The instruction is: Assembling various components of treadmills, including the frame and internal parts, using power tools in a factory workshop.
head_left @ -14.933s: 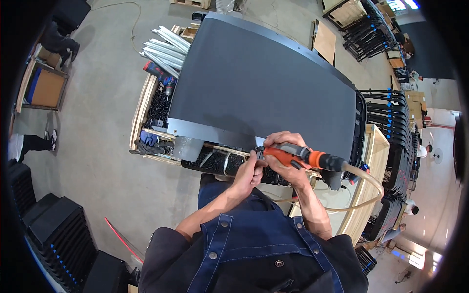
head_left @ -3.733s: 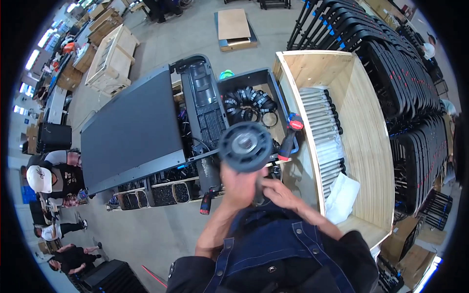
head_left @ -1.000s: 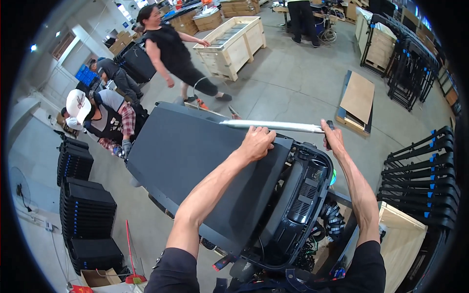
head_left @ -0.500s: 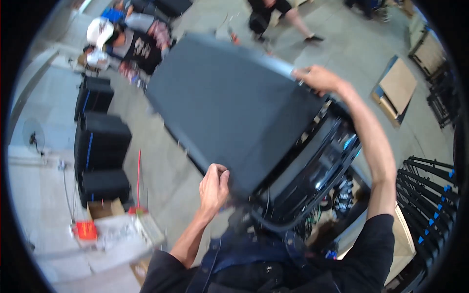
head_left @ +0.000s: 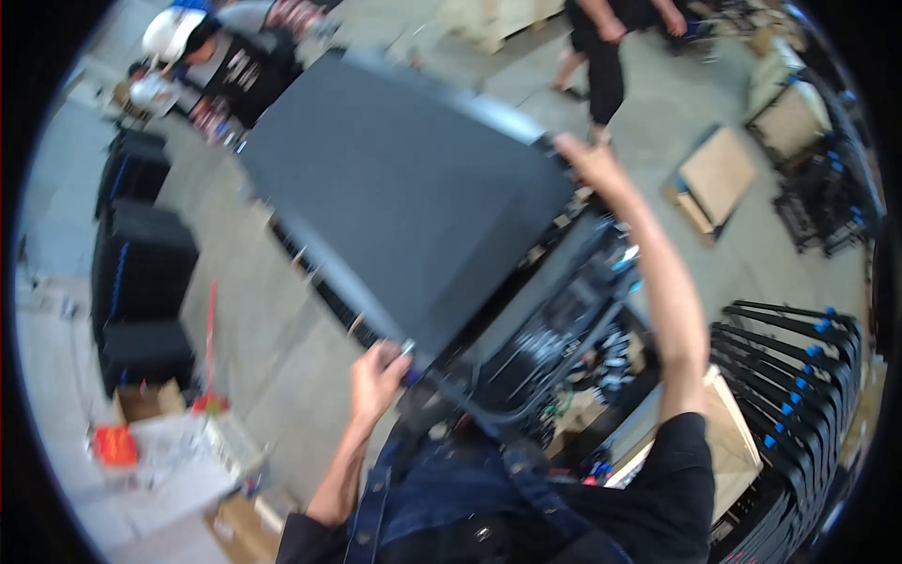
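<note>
A large dark treadmill deck (head_left: 404,188) with a smooth grey-black belt lies slantwise before me. Its near end shows an uncovered section with a dark roller bar and motor-end parts (head_left: 540,348), partly blurred. My right hand (head_left: 587,167) grips the silvery side rail (head_left: 503,115) at the deck's right corner, fingers curled over the edge. At the near left corner my left hand (head_left: 374,378) is closed in a pinch beside the other rail. Something small, shiny and bluish shows at its fingertips, too blurred to name. A curved dark tube (head_left: 489,411) runs close to my body.
Black folded units (head_left: 146,249) stand along the left. A red packet (head_left: 115,446) and open carton (head_left: 150,401) are at lower left. Black frames with blue bits (head_left: 789,376) lean at right, near a flat carton (head_left: 719,174). One co-worker (head_left: 240,75) is at upper left, another (head_left: 601,66) beyond the deck.
My left hand has moved from above the deck's near left edge to its corner, and something small shows at its fingertips. My right hand stays on the rail. The far co-worker has shifted.
</note>
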{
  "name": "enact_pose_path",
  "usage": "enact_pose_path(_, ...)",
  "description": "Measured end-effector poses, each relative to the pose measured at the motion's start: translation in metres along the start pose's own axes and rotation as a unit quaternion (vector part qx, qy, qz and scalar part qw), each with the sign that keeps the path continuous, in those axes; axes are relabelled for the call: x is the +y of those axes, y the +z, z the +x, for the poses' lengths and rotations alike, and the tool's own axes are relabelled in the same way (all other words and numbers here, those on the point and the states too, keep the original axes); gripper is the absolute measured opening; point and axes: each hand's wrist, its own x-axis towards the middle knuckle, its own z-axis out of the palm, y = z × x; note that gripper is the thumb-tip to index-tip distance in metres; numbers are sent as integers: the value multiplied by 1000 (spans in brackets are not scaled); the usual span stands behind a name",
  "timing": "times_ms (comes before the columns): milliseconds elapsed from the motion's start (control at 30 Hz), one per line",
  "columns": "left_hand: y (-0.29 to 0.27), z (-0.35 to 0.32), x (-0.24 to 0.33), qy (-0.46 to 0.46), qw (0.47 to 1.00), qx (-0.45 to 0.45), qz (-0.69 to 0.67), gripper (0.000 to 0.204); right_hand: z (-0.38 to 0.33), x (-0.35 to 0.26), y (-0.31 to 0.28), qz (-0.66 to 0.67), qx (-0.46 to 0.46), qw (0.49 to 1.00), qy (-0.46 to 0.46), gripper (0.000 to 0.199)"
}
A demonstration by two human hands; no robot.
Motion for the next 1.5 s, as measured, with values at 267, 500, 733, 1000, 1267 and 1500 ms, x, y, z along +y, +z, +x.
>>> enact_pose_path(267,-1,-31,28,-4,998,-33,-50,16,-60,2,-53,22,-19,1000,-4,59)
enact_pose_path(500,41,-71,37,36,997,11,-61,11,-72,49,-47,105,36,993,35,46)
enact_pose_path(733,44,-61,47,210,975,-2,74,12,-68,93,-11,136,249,959,11,37)
enact_pose_path(1000,52,-50,27,118,979,-73,149,31,-68,91,-19,92,235,968,-3,50)
enact_pose_path(1267,46,-35,34,271,895,-44,352,27,-138,93,12,182,392,879,-199,32)
enact_pose_path(1500,55,-20,33,340,840,-78,415,11,-386,207,207,0,26,980,196,14)
